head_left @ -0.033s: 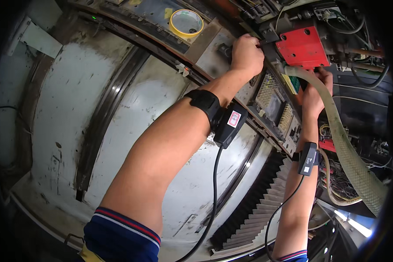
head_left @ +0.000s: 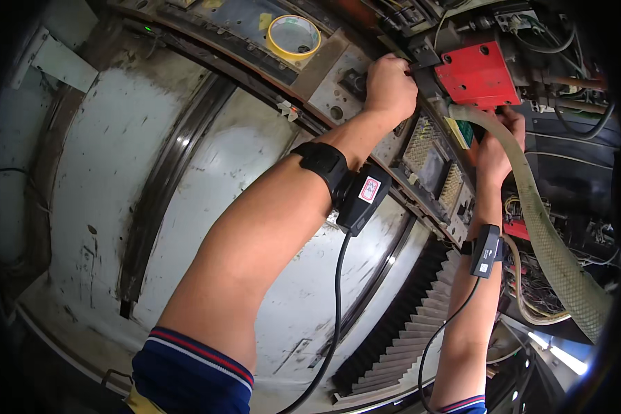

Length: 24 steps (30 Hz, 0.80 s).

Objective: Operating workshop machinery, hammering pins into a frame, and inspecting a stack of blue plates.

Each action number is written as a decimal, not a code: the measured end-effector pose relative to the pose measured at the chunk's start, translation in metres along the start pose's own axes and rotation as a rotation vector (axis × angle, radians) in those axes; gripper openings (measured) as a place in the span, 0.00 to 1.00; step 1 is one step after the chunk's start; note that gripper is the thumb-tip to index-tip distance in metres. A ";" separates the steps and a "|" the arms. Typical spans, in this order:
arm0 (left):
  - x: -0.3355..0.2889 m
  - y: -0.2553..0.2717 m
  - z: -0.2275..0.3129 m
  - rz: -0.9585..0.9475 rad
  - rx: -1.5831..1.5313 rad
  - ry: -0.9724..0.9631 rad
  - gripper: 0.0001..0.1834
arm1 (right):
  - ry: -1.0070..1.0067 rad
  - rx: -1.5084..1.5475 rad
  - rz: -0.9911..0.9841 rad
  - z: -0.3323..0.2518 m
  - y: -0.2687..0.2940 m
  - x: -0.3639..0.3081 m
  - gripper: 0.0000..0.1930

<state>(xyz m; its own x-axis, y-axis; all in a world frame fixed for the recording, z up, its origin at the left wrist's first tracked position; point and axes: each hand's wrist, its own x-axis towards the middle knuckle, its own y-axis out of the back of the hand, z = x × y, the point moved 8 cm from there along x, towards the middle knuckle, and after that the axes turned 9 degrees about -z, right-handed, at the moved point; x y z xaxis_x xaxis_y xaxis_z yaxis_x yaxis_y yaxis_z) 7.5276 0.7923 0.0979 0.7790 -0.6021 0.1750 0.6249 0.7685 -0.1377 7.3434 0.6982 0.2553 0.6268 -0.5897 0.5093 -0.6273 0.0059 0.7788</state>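
Two bare hands are up inside a grimy machine here, both reaching to the top right part of the housing. Left hand (head_left: pixel 389 86) is balled into a fist, clamped around some dark fitting right at the left edge of the flat red metal plate with bolt holes (head_left: pixel 477 74); can't make out exactly what the fitting is, the fingers cover it. Right hand (head_left: pixel 498 146) sits just below that red plate, fingers curled against the thick beige braided hose (head_left: pixel 541 228) where it meets the plate's underside, and it looks like it's gripping the hose end, though the fingertips are hidden behind it. The hose then curves down toward the right edge of the housing. Both wrists wear black strapped sensor units with cables (head_left: pixel 355 193) trailing down the forearms. Between the two arms there's a grey perforated metal box (head_left: pixel 431 162) bolted along the curved rim. A yellow roll of tape (head_left: pixel 293 36) rests on the ledge at the top, left of the left hand and well apart from it. Black ribbed bellows (head_left: pixel 407 331) run along the lower right.
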 end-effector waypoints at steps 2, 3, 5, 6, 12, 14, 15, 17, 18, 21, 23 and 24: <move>0.001 0.001 0.000 0.018 0.006 -0.028 0.06 | 0.005 0.012 0.022 -0.003 -0.003 -0.001 0.12; 0.002 0.002 0.001 0.035 0.009 -0.053 0.07 | 0.008 0.021 0.042 -0.004 -0.003 0.000 0.12; 0.002 0.001 0.000 0.032 0.006 -0.038 0.07 | 0.006 0.049 0.032 -0.002 -0.004 0.000 0.13; 0.003 0.001 -0.001 0.029 -0.001 -0.024 0.07 | 0.006 0.073 0.021 -0.001 -0.005 0.000 0.14; 0.009 -0.001 -0.007 0.048 0.060 0.027 0.07 | -0.031 0.079 -0.114 -0.011 0.017 -0.007 0.19; 0.008 -0.001 -0.011 0.042 0.066 0.028 0.07 | -0.053 0.152 -0.032 -0.032 0.024 -0.047 0.17; 0.008 -0.009 -0.008 0.032 0.052 0.028 0.07 | -0.090 0.130 -0.092 -0.018 0.032 -0.073 0.09; 0.003 -0.009 -0.014 0.021 0.054 0.081 0.07 | -0.297 0.228 -0.272 -0.041 0.019 -0.143 0.02; 0.002 -0.006 -0.018 0.014 0.062 0.129 0.06 | -0.428 0.317 -0.374 -0.044 0.008 -0.188 0.01; -0.013 -0.006 -0.032 -0.112 -0.116 0.231 0.19 | -0.706 0.430 -0.707 -0.089 -0.019 -0.340 0.08; -0.047 -0.002 -0.005 -0.264 -0.147 0.263 0.40 | -0.958 0.703 -0.793 -0.134 -0.015 -0.442 0.08; -0.072 0.016 0.009 -0.227 -0.105 0.252 0.40 | -1.060 0.752 -0.961 -0.171 -0.009 -0.473 0.09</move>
<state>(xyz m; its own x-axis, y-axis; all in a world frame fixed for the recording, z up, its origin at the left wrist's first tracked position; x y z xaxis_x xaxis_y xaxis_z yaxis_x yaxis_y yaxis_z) 7.4811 0.8503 0.0921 0.5999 -0.7994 -0.0318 0.7750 0.5905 -0.2251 7.1312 1.1149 0.0703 0.5170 -0.4074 -0.7528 -0.4846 -0.8643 0.1349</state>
